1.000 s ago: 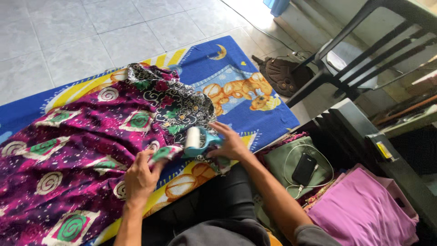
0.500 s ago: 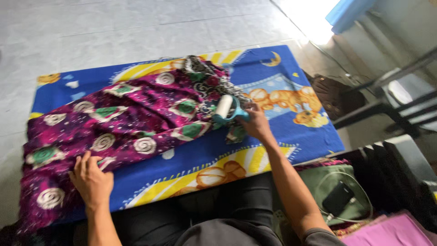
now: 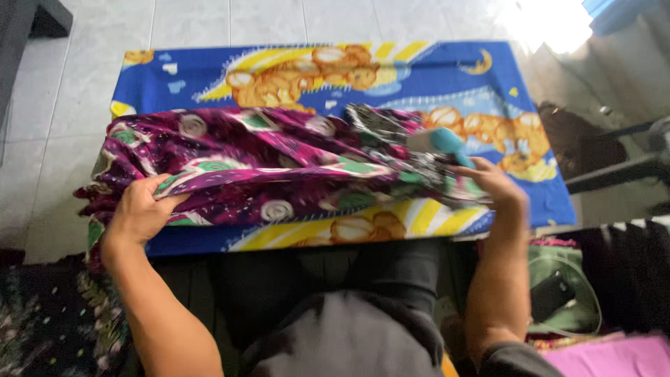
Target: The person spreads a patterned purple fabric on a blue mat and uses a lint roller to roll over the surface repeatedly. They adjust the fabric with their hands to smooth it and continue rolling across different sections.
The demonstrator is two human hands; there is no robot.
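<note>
Head view: A blue mat (image 3: pixel 174 73) w/ yellow stripes and orange bear pics lies on a tiled floor (image 3: pixel 91 28). It is the landmark here.

A purple cloth (image 3: pixel 237 164) w/ green and white swirls lies bunched across the middle of the mat, left to right. Its left end hangs off the mat's left edge. A black-and-white patterned part of the cloth sits at the right end, over the mat's right half.

The left hand (image 3: pixel 139 213) is at the mat's near left corner. Its fingers are curled and pinch a fold of the cloth, thumb on top.

The right hand (image 3: pixel 492 185) is at the mat's near right side, on the cloth's right end. Its fingers are bent and close together, pressing down on the cloth. It's blurry, so I can't tell if it grips.

A teal lint roller (image 3: pixel 440 141) w/ a white roll lies just past the right hand, on the cloth. Can't tell if the fingers touch it.

Near the mat's near right corner: a green bag (image 3: pixel 572 314) w/ a black phone (image 3: pixel 550 294) on it, and pink cloth (image 3: pixel 614 356) closer still. Right of the mat: a dark chair leg (image 3: pixel 614 171). The person's dark pants (image 3: pixel 335 307) are at the mat's near edge.
</note>
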